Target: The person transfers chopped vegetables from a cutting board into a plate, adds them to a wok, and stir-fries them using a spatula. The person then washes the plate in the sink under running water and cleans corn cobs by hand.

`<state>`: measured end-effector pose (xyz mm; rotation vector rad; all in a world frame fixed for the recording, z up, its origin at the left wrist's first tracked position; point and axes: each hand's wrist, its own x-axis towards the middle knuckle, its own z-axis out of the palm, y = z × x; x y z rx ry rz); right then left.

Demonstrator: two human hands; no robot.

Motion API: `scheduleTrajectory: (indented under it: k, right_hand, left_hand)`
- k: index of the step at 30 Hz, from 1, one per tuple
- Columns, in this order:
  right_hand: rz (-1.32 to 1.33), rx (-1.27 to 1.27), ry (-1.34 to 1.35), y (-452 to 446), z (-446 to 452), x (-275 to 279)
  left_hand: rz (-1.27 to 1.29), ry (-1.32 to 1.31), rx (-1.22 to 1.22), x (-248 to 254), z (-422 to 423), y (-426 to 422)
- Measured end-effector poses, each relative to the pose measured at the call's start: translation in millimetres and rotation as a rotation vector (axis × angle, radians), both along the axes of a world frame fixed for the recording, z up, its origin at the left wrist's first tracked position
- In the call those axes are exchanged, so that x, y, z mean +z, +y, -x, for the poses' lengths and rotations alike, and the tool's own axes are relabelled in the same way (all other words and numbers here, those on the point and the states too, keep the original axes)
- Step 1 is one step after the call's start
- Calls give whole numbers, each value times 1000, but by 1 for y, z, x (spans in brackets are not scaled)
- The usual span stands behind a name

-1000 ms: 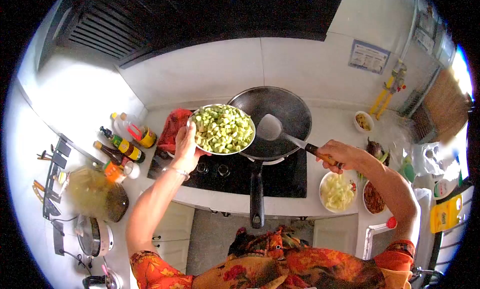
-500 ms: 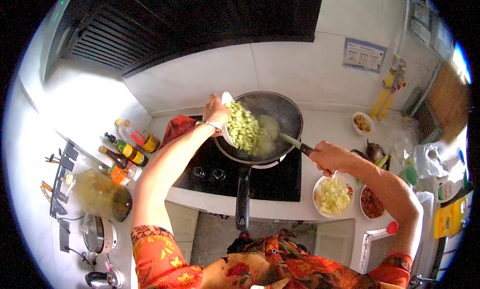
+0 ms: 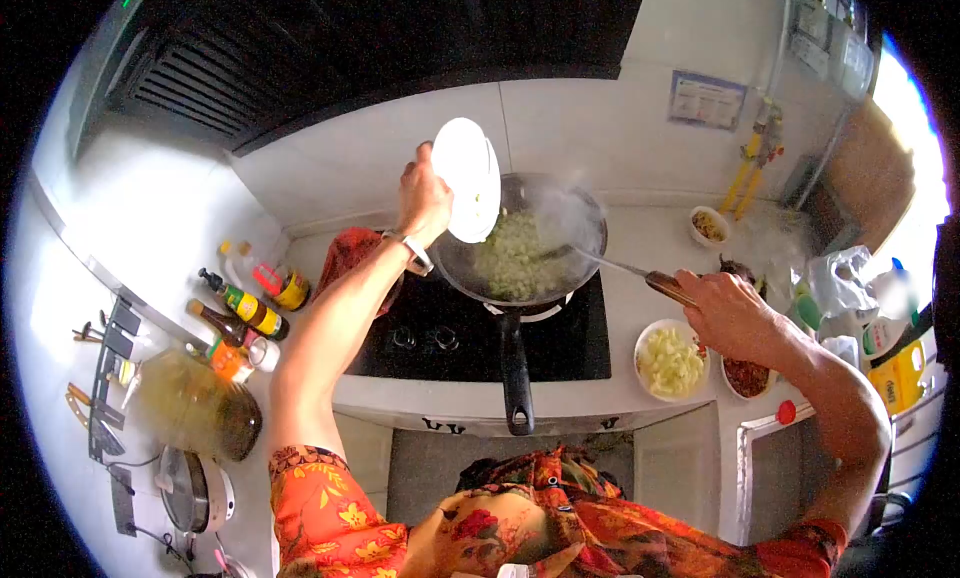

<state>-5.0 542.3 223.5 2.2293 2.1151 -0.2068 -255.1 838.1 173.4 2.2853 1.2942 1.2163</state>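
My left hand [image 3: 425,200] grips the rim of a white plate [image 3: 466,168], tipped on edge above the wok's left side. A few green bits cling to its surface. Chopped pale-green vegetable [image 3: 515,263] lies in the dark wok [image 3: 590,213], which sits on the black hob [image 3: 575,353] with its long handle toward me. In my right hand [image 3: 725,308] is the handle of a cooking spatula [image 3: 625,267], reaching into the wok from the right. Steam hides the spatula's head.
Right of the hob stand a bowl of pale chopped vegetable [image 3: 670,363], a bowl of reddish-brown food [image 3: 745,376] and a small bowl [image 3: 709,227] farther back. Sauce bottles [image 3: 245,303] and a red cloth [image 3: 350,263] are on the left. The range hood [image 3: 400,38] hangs overhead.
The green pieces have slid off the plate into the wok. My left hand has raised the plate and turned it up on edge. My right hand has shifted right; more steam rises.
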Motion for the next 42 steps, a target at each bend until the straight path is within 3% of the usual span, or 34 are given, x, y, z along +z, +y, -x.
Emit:
scheduleTrajectory:
  k: [2, 3, 5, 6, 8, 15, 20, 23, 27, 32, 34, 38, 40, 42]
  right_hand:
    - [23, 40, -89, -7, 9, 8]
    - [56, 83, -148, -7, 16, 13]
    - [92, 127, -208, -2, 25, 13]
    - [113, 104, -211, 5, 29, 5]
    - [136, 87, -215, 22, 32, -18]
    - [-141, 90, -221, 81, 22, -63]
    - [-158, 98, -193, 131, 33, -77]
    - [-320, 224, -330, 140, 33, -94]
    - [-21, 210, -381, 102, 32, -40]
    - [-41, 396, -565, 50, 8, 41]
    - [132, 263, -323, 38, 22, 78]
    - [265, 160, -357, 45, 7, 53]
    - [13, 400, -410, 59, -20, 2]
    - [27, 273, -337, 73, -14, -13]
  left_hand:
    - [77, -168, -13, 9, 17, -27]
    - [-13, -179, -7, -13, 33, -6]
    - [230, -477, -70, -5, 53, -29]
    - [229, -479, -72, -7, 61, -31]
    - [544, -855, -18, -13, 78, -35]
    - [654, -1206, -209, -29, 131, -72]
    - [700, -1237, -160, -31, 151, -88]
    - [755, -1234, -212, -37, 161, -93]
    - [820, -1287, -149, -40, 174, -103]
    - [886, -1245, -167, -44, 186, -106]
    - [905, -1219, -182, -53, 190, -97]
    - [849, -1289, -65, -36, 162, -99]
    - [885, -1260, -120, -40, 163, -93]
    - [918, -1238, -173, -42, 160, -94]
